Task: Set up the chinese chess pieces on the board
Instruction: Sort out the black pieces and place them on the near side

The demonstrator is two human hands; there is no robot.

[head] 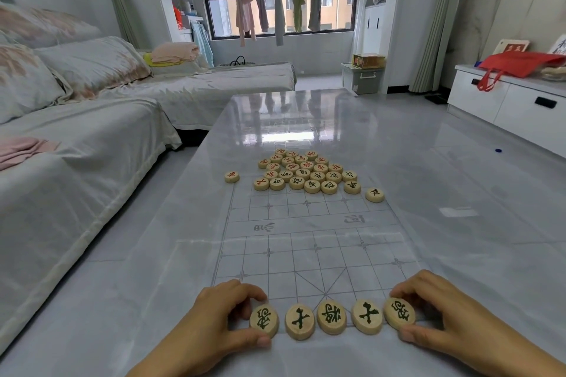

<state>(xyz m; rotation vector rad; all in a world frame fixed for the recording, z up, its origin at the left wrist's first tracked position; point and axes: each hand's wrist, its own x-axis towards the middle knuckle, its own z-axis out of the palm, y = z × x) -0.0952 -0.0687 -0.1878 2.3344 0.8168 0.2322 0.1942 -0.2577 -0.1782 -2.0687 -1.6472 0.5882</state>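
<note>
A thin transparent chess board point(309, 242) with grey grid lines lies on the glossy table. Several round wooden pieces with dark characters stand in a row along its near edge. My left hand point(214, 318) pinches the leftmost piece point(264, 319) of that row between thumb and fingers. My right hand point(444, 312) pinches the rightmost piece point(399, 313) the same way. Between them sit three pieces, the middle one point(331, 316) at the palace's foot. A pile of pieces point(303, 171) with red and dark characters covers the board's far end.
One loose piece point(232, 176) lies left of the pile and another point(374, 194) to its right. A covered sofa point(76, 138) runs along the table's left side. A white cabinet point(505, 101) with a red bag stands at the right.
</note>
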